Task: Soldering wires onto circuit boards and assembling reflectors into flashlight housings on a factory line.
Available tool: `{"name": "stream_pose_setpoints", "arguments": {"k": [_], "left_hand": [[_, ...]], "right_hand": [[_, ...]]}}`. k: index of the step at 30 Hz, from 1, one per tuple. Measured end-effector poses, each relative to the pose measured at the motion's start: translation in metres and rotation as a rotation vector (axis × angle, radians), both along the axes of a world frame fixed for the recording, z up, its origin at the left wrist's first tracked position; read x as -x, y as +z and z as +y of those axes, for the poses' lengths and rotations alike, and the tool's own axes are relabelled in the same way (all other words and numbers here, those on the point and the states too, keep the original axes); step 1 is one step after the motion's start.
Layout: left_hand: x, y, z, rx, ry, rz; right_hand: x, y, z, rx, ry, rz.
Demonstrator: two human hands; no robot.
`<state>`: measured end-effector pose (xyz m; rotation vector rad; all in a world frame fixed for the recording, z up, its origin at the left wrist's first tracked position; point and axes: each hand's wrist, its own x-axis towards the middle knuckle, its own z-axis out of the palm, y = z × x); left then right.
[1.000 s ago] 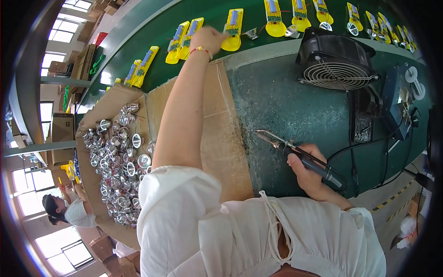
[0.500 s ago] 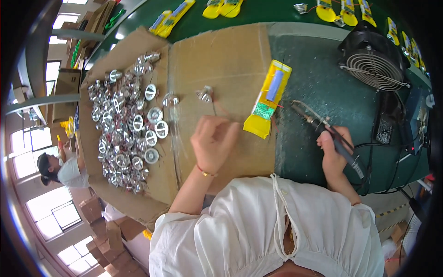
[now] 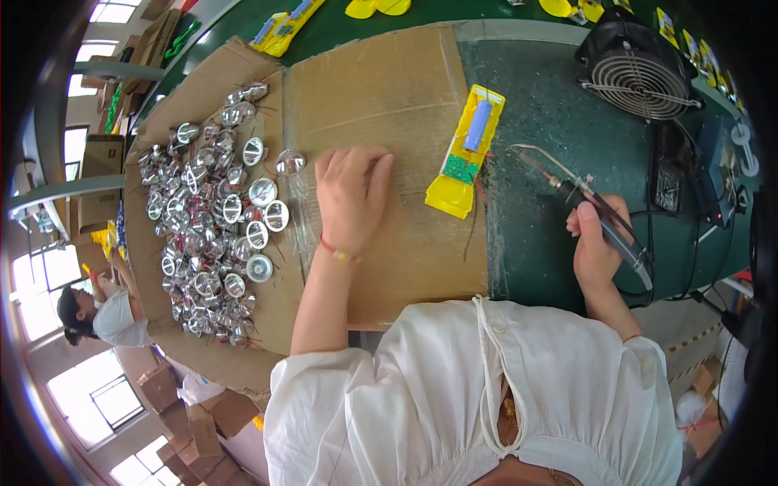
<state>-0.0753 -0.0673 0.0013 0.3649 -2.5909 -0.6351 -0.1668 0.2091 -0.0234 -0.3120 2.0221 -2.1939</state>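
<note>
My left hand [image 3: 350,194] rests over the cardboard sheet with its fingers curled down. They cover the spot of a single silver lamp reflector, and only a red wire [image 3: 395,149] shows past the fingers. In my right hand [image 3: 596,251] is a soldering iron [image 3: 567,192], its tip pointing up and left, with a thin bent tube along it. Between the hands lies an open yellow housing [image 3: 450,199] with a blue-violet cylindrical battery [image 3: 478,125], a green circuit board [image 3: 460,168] and loose wires. The iron's tip is apart from the housing.
Many silver reflectors [image 3: 203,219] with wires fill the cardboard [image 3: 373,73] at left; one reflector [image 3: 290,163] sits apart. A black fan [image 3: 640,85] stands far right, near cables. More yellow housings [image 3: 284,32] line the far side. Another person [image 3: 121,312] is at far left.
My left hand has moved left and forward onto the lone reflector, which is now covered. My right hand still holds the soldering iron. The whole view has shifted slightly.
</note>
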Motion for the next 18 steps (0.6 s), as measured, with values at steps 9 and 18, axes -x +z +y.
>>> {"name": "stream_pose_setpoints", "arguments": {"k": [9,18], "left_hand": [[0.004,-0.005,0.047,-0.453,-0.068,-0.047],[0.006,-0.008,0.047,-0.523,-0.041,-0.09]], "right_hand": [[-0.019,0.007,-0.016,-0.182,0.224,0.094],[-0.018,0.011,-0.02,-0.177,0.222,0.1]]}}
